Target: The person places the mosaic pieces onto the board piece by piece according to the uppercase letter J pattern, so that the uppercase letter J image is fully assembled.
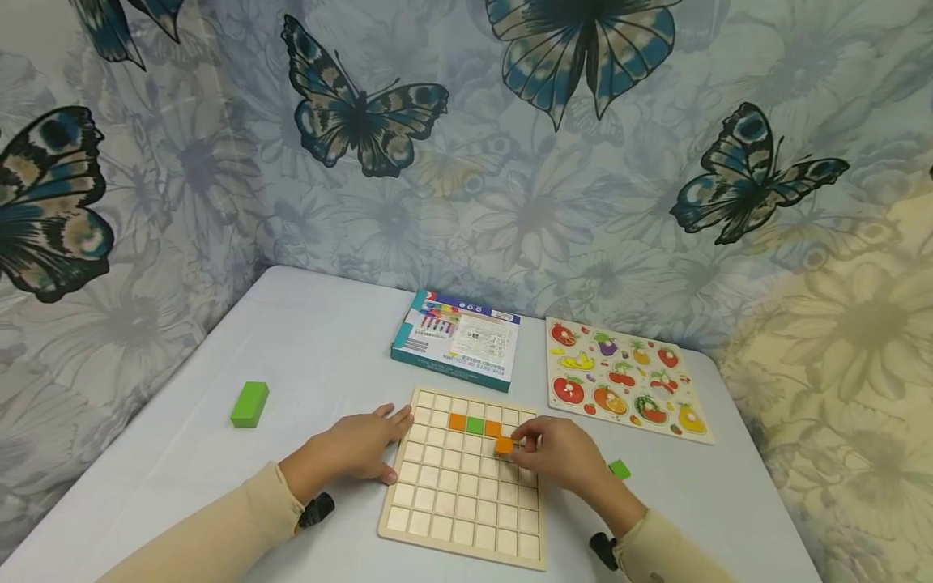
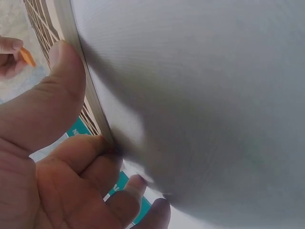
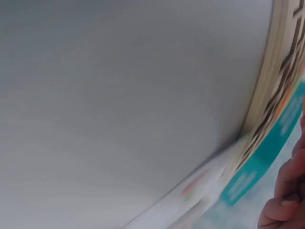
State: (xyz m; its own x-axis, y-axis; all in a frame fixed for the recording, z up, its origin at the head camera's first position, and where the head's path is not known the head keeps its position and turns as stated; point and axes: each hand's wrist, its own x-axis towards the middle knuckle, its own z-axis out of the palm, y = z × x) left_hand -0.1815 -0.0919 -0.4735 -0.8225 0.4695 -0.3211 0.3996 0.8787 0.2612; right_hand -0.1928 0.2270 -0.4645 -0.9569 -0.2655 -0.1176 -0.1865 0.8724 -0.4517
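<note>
A wooden grid board (image 1: 440,504) with raised dividers lies on the table. Near its far side, an orange tile (image 1: 457,421), a green tile (image 1: 475,425) and another orange tile (image 1: 492,429) sit side by side in one row. My right hand (image 1: 557,453) pinches an orange square tile (image 1: 504,446) between thumb and fingers, over the cells just nearer than that row. My left hand (image 1: 357,445) rests at the board's left edge; in the left wrist view its thumb (image 2: 66,62) touches the rim and the other fingers spread along the side.
A green block (image 1: 250,405) stands at the left of the table. Beside my right wrist lies a green tile (image 1: 619,470). Behind the board are a teal and white box (image 1: 455,340) and, to the right, a fruit picture board (image 1: 627,379). A butterfly-patterned backdrop (image 1: 466,219) rises behind the table.
</note>
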